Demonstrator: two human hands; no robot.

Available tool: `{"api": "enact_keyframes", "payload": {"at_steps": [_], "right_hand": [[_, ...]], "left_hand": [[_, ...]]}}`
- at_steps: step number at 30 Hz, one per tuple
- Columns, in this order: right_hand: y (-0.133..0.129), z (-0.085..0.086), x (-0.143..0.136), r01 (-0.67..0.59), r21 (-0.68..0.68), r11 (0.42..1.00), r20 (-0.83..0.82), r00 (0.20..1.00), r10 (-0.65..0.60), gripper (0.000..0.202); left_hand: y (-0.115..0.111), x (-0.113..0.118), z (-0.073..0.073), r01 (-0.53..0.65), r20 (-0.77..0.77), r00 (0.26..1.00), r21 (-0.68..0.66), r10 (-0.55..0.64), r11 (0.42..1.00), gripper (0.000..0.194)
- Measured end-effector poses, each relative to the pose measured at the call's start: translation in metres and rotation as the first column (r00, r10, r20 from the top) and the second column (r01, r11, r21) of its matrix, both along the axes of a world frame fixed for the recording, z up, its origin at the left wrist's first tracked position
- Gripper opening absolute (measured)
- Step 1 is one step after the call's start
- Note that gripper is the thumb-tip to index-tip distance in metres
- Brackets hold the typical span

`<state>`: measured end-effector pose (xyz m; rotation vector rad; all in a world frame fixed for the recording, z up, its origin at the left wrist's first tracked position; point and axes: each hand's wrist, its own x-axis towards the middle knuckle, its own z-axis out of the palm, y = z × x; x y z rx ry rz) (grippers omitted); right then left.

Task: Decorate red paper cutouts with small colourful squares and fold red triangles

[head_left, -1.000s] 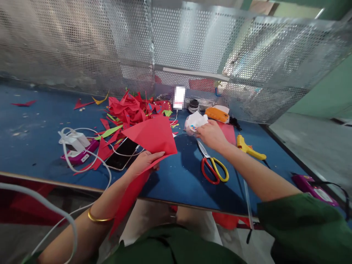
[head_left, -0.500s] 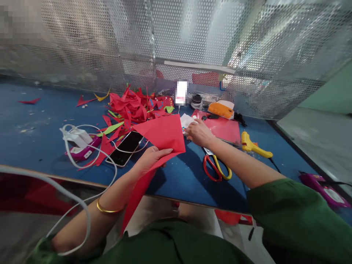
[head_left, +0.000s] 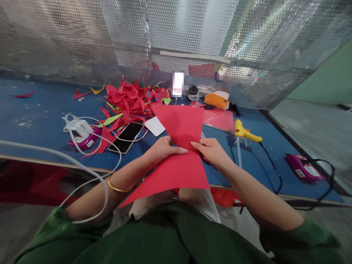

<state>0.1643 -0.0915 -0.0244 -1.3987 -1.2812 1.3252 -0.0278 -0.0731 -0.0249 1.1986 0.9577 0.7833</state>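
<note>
A large piece of red paper (head_left: 176, 172) is held between my two hands in front of me, creased across its middle, one half rising away and the other hanging over the table's front edge. My left hand (head_left: 162, 150) grips it at the crease from the left, thumb on top. From the right, my right hand (head_left: 210, 150) pinches the same crease, its thumb close to the left one. The scissors are mostly hidden behind the paper and my right hand. Left of the paper's upper half lies a small white card (head_left: 154, 126).
A black-screened phone (head_left: 128, 136) lies near a purple power strip (head_left: 87, 139) with white cables. Red paper scraps (head_left: 129, 97) are heaped behind. A yellow glue gun (head_left: 246, 132) and another purple power strip (head_left: 304, 167) are at right. A perforated metal panel (head_left: 187, 33) stands behind the blue table (head_left: 41, 121).
My right hand has come back from the white item at the rear and taken hold of the paper. The paper is now spread wider, its lower half turned up to view.
</note>
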Motion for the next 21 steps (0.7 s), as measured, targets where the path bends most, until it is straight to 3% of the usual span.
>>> {"api": "enact_keyframes", "payload": {"at_steps": [2, 5, 7, 13, 17, 21], "right_hand": [[-0.008, -0.005, 0.006, 0.069, 0.015, 0.998, -0.015, 0.998, -0.068, 0.038], [-0.017, -0.011, 0.014, 0.162, 0.034, 0.986, -0.070, 0.985, -0.160, 0.035], [-0.022, -0.016, 0.016, 0.220, 0.031, 0.975, -0.141, 0.967, -0.214, 0.034], [-0.032, -0.032, 0.012, 0.288, -0.016, 0.957, -0.239, 0.929, -0.284, 0.036], [-0.037, -0.042, 0.010, 0.332, -0.043, 0.942, -0.303, 0.894, -0.329, 0.037], [-0.043, -0.046, 0.006, 0.363, -0.080, 0.928, -0.352, 0.861, -0.367, 0.036]], "left_hand": [[-0.002, -0.005, 0.002, 0.101, -0.074, 0.992, 0.019, -0.099, 0.995, 0.046], [-0.005, -0.014, 0.007, 0.226, -0.240, 0.940, -0.103, -0.244, 0.969, 0.055], [-0.005, -0.020, 0.008, 0.257, -0.304, 0.910, -0.118, -0.281, 0.959, 0.052], [0.007, -0.030, 0.004, 0.355, -0.508, 0.819, 0.086, -0.265, 0.931, 0.039], [0.015, -0.035, 0.004, 0.428, -0.587, 0.761, 0.134, -0.276, 0.894, 0.040], [0.023, -0.041, 0.009, 0.398, -0.662, 0.735, 0.240, -0.151, 0.885, 0.039]]}}
